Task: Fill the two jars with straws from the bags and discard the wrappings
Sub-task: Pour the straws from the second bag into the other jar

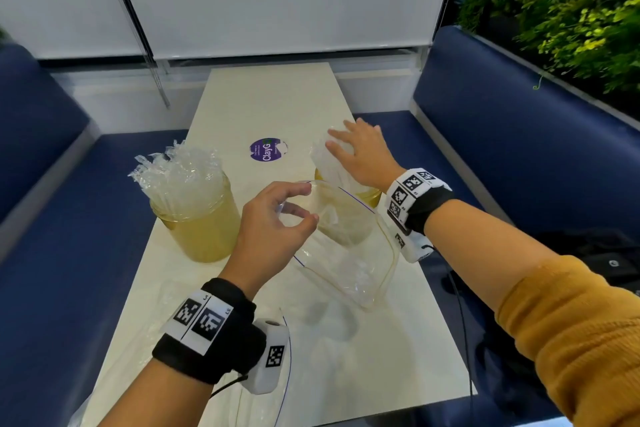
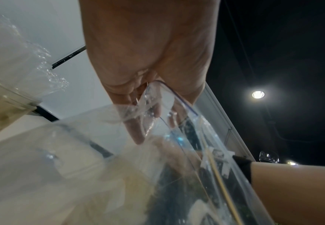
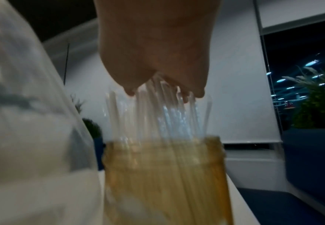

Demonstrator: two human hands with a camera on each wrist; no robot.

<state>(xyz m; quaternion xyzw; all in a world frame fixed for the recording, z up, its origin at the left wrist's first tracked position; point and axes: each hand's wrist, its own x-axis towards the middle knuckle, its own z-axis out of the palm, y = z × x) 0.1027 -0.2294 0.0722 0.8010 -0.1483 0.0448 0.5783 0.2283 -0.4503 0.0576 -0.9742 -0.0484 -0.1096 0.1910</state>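
Note:
Two amber jars stand on the cream table (image 1: 270, 100). The left jar (image 1: 199, 229) is packed with clear-wrapped straws (image 1: 180, 173). The right jar (image 1: 367, 196) (image 3: 163, 175) stands partly behind a clear zip bag (image 1: 349, 263) and holds a bunch of straws (image 1: 327, 163) (image 3: 158, 115). My right hand (image 1: 349, 146) (image 3: 163, 91) lies on the tops of those straws with its fingers spread and straight. My left hand (image 1: 304, 203) pinches the open mouth of the zip bag (image 2: 179, 109) between thumb and fingers and holds it up just in front of the right jar.
A second clear bag (image 1: 263, 392) lies flat on the near end of the table under my left wrist. A purple round sticker (image 1: 265, 149) is on the tabletop behind the jars. Blue benches (image 1: 519, 135) flank the table; dark gear (image 1: 609, 260) lies on the right one.

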